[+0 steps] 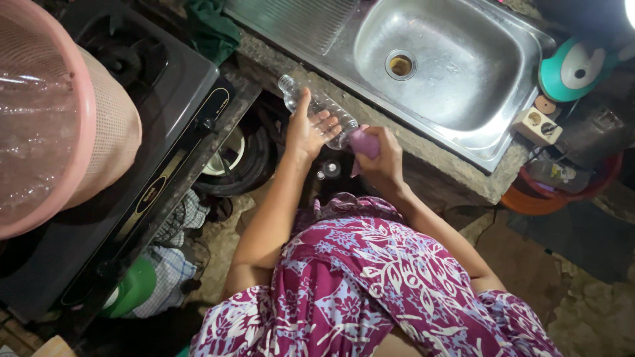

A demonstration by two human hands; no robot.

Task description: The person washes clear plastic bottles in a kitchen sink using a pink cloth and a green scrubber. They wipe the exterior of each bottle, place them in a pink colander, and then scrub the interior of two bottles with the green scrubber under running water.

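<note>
Head view: the left hand (309, 132) lies with fingers spread along a clear plastic bottle (316, 109), steadying it on its side at the concrete counter edge (423, 147) beside the steel sink (456, 73); the right hand (380, 158) is closed round a soft pink cloth (364, 142) pressed to the bottle's end, seemingly for grip; ribbed, see-through bottle, smooth dished sink with a drain; a pink mesh basket (73, 125) sits on the black stove (142, 165) at left.
</note>
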